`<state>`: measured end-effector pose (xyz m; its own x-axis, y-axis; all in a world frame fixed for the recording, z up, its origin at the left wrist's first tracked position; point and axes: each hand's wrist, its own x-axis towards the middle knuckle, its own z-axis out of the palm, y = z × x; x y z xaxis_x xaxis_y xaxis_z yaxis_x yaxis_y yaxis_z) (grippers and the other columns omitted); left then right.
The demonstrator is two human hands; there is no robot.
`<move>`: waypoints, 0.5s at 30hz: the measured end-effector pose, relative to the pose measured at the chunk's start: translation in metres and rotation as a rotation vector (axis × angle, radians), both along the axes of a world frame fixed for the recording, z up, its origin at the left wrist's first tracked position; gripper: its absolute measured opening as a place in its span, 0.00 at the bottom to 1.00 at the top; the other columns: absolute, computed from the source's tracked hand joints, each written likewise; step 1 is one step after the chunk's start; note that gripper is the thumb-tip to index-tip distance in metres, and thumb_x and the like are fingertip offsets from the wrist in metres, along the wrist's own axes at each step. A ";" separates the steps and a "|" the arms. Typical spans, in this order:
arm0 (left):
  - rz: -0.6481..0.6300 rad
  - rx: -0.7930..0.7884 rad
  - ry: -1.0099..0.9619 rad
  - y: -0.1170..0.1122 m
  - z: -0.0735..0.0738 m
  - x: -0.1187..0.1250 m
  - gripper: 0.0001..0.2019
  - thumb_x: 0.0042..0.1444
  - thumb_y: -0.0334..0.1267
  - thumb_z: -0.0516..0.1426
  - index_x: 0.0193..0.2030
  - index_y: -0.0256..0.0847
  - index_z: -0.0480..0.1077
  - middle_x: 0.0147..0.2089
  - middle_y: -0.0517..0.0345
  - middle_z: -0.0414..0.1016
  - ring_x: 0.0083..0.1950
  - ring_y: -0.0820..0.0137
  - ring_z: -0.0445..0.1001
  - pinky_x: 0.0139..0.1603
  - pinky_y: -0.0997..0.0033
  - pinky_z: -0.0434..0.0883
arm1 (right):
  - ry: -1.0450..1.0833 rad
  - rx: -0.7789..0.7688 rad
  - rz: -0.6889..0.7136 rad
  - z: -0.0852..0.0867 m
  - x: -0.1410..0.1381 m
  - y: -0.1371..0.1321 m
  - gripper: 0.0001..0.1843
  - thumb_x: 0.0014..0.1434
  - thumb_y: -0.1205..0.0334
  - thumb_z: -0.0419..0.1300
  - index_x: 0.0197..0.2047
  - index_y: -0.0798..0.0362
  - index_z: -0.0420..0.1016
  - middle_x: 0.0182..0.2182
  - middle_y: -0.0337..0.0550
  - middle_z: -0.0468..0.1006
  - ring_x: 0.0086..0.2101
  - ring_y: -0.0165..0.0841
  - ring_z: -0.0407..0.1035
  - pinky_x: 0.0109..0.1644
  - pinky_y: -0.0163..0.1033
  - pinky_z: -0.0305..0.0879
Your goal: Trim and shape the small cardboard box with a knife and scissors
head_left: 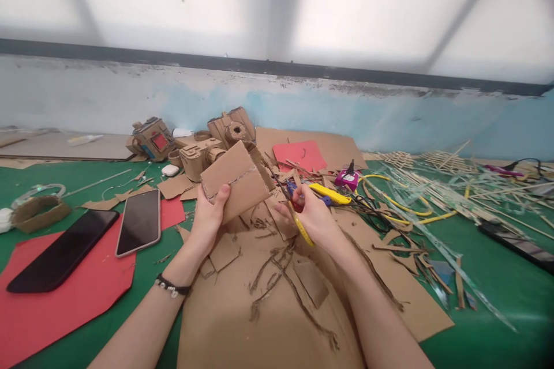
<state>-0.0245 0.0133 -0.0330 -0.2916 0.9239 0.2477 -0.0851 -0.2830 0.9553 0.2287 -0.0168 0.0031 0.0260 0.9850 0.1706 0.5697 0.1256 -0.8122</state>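
I hold the box (236, 176) in the left hand (208, 216), tilted, above the middle of the cardboard sheet (259, 334). The left thumb presses on the near face; the other fingers are mostly hidden behind it. A rough seam runs across the box.

I hold the scissors (305, 229) in the right hand (318, 216), fingers closed about the yellow handle. The blades point far and left, toward the right edge of the box. (From my station I cannot tell whether they touch it.)

On the sheet, near the hands, lie torn strips (270, 282). A yellow cutter (333, 194) lies just beyond the right hand, with a purple case (347, 177) on its far side.

To the left, two phones (139, 222) lie side by side, the nearer one mostly over red paper (86, 305). At the far side, cardboard models (199, 158) stand near the wall (182, 92). Thin sticks (459, 190) cover the right of the green table (511, 288).
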 end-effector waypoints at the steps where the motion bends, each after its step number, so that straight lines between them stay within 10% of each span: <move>1: -0.010 -0.024 -0.034 -0.001 0.002 0.000 0.44 0.55 0.72 0.67 0.68 0.44 0.65 0.73 0.35 0.74 0.72 0.49 0.76 0.76 0.46 0.70 | 0.000 0.000 0.026 0.000 0.000 -0.001 0.26 0.54 0.43 0.71 0.40 0.43 0.58 0.31 0.32 0.74 0.31 0.35 0.68 0.38 0.40 0.66; 15: -0.142 0.039 -0.205 -0.010 0.013 0.002 0.47 0.56 0.73 0.67 0.72 0.45 0.65 0.76 0.40 0.71 0.77 0.50 0.71 0.78 0.50 0.69 | 0.158 0.029 0.191 0.010 0.008 -0.003 0.21 0.55 0.52 0.70 0.45 0.45 0.66 0.41 0.43 0.87 0.41 0.40 0.83 0.49 0.47 0.77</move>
<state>-0.0220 0.0031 -0.0198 -0.2072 0.9502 0.2328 -0.3173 -0.2904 0.9028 0.2369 -0.0194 0.0129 -0.1320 0.9693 0.2072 0.3995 0.2434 -0.8838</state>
